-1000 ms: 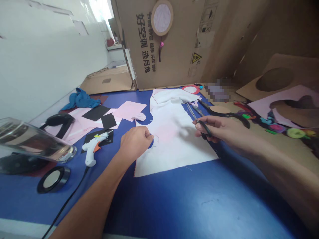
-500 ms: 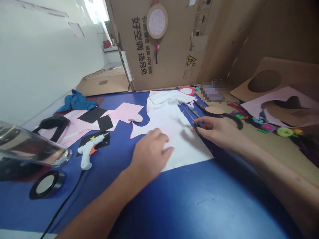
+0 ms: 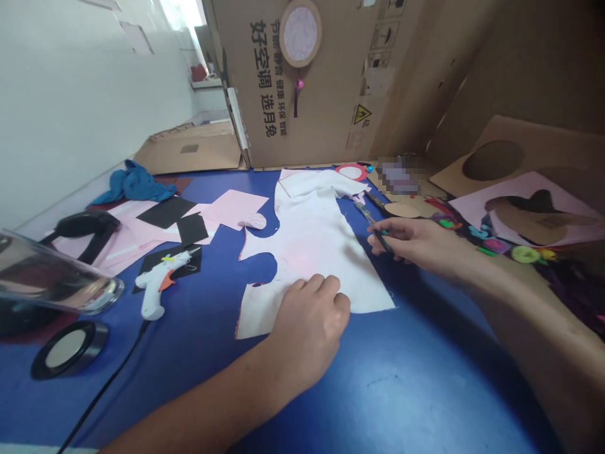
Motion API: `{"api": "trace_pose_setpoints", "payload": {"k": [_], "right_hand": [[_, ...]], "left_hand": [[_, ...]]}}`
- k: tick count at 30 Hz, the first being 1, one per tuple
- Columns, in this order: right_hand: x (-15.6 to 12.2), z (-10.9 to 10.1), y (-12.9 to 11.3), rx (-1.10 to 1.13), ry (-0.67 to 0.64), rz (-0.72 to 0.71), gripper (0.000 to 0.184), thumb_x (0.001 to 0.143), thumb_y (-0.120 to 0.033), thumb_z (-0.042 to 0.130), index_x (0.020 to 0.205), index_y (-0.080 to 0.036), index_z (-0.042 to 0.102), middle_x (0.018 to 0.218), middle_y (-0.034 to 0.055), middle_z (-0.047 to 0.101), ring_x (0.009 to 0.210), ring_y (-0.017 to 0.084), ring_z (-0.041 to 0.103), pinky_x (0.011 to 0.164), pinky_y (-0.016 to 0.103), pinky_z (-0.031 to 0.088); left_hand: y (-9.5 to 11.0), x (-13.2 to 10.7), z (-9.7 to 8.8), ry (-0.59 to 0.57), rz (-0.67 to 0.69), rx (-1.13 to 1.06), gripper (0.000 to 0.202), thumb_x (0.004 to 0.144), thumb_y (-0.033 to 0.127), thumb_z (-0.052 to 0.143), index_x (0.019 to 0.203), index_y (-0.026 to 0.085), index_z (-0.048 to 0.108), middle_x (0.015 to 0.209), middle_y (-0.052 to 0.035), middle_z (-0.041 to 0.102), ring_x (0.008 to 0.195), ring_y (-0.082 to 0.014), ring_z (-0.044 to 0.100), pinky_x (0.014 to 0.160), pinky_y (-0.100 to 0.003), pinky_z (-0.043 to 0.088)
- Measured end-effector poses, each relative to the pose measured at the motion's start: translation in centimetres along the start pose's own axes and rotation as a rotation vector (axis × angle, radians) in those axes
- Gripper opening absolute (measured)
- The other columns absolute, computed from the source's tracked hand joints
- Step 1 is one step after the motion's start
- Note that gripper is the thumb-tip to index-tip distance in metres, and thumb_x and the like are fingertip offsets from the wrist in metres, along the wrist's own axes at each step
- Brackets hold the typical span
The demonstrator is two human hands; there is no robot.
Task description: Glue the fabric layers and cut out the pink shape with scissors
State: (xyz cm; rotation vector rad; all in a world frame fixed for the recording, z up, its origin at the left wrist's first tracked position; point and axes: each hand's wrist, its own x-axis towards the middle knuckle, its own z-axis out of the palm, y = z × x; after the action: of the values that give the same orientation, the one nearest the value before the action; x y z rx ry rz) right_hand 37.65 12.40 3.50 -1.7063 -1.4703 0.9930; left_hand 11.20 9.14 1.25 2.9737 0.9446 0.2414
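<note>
White fabric (image 3: 326,239), cut with curved notches and red-marked edges on its left, lies on the blue table. My left hand (image 3: 312,321) rests on its near edge with the fingers curled down and closed on the cloth; the fingertips are hidden. Right of the fabric, my right hand (image 3: 397,239) is closed around the dark handles of scissors (image 3: 383,243). Grey metal (image 3: 365,212) points away from that hand, close to the fabric's right edge. Whether this is the scissors' blades or a separate tool beneath is hard to tell.
On the left are a white glue gun (image 3: 155,284) with its cord, a clear glass (image 3: 61,271), a black roll (image 3: 69,353), pink sheets (image 3: 239,208) and blue cloth (image 3: 135,184). Cardboard (image 3: 321,126) walls off the back. Coloured craft bits (image 3: 524,254) lie at the right.
My left hand has moved toward me and right, to the fabric's near edge, uncovering its lower left part. My right hand has shifted slightly right; the thin open blades no longer show.
</note>
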Motion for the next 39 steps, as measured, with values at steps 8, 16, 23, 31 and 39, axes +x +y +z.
{"api": "trace_pose_setpoints", "payload": {"k": [8,16,23,31,39], "right_hand": [[-0.9,-3.5,-0.4,-0.087,-0.244,0.074,0.055,0.076,-0.073,0.085,0.104,-0.026,0.084,0.091,0.0080,0.082,0.078,0.025,0.064,0.060,0.031,0.044],[-1.3,-6.5,0.7,-0.154,-0.428,0.091,0.048,0.084,-0.071,0.080,0.093,-0.025,0.085,0.076,0.0071,0.077,0.063,0.020,0.053,0.053,0.031,0.037],[-1.2,-7.1,1.2,-0.103,-0.534,0.107,0.045,0.092,-0.065,0.077,0.102,-0.023,0.086,0.073,0.0053,0.077,0.058,0.017,0.049,0.053,0.030,0.032],[-1.0,-5.3,0.5,0.060,-0.569,0.150,0.051,0.086,-0.066,0.081,0.102,-0.019,0.084,0.073,0.0064,0.078,0.055,0.014,0.045,0.052,0.028,0.027],[-1.1,-3.6,0.0,0.070,-0.711,0.121,0.053,0.085,-0.067,0.082,0.109,-0.020,0.083,0.079,0.0071,0.080,0.055,0.014,0.047,0.051,0.026,0.029]], "left_hand": [[0.0,0.3,-1.1,-0.083,-0.120,-0.062,0.023,0.097,0.006,0.049,0.088,0.020,0.065,0.096,-0.0060,0.067,0.087,-0.0242,0.063,0.071,-0.041,0.048],[-0.7,0.3,-2.0,-0.063,-0.278,-0.134,0.020,0.095,0.010,0.049,0.083,0.021,0.060,0.089,-0.0044,0.068,0.078,-0.0213,0.061,0.066,-0.038,0.041],[-2.1,0.6,-2.6,0.013,-0.405,-0.279,0.022,0.090,0.010,0.051,0.073,0.023,0.047,0.078,-0.0010,0.062,0.070,-0.0178,0.055,0.066,-0.036,0.037],[-2.3,0.6,-2.8,0.022,-0.414,-0.196,0.017,0.089,0.009,0.053,0.081,0.023,0.057,0.087,-0.0035,0.067,0.077,-0.0209,0.061,0.067,-0.037,0.041],[1.9,0.7,-0.6,0.139,-0.147,-0.024,0.041,0.096,0.050,0.075,0.119,0.019,0.062,0.109,-0.0091,0.066,0.095,-0.0288,0.063,0.076,-0.043,0.052]]}}
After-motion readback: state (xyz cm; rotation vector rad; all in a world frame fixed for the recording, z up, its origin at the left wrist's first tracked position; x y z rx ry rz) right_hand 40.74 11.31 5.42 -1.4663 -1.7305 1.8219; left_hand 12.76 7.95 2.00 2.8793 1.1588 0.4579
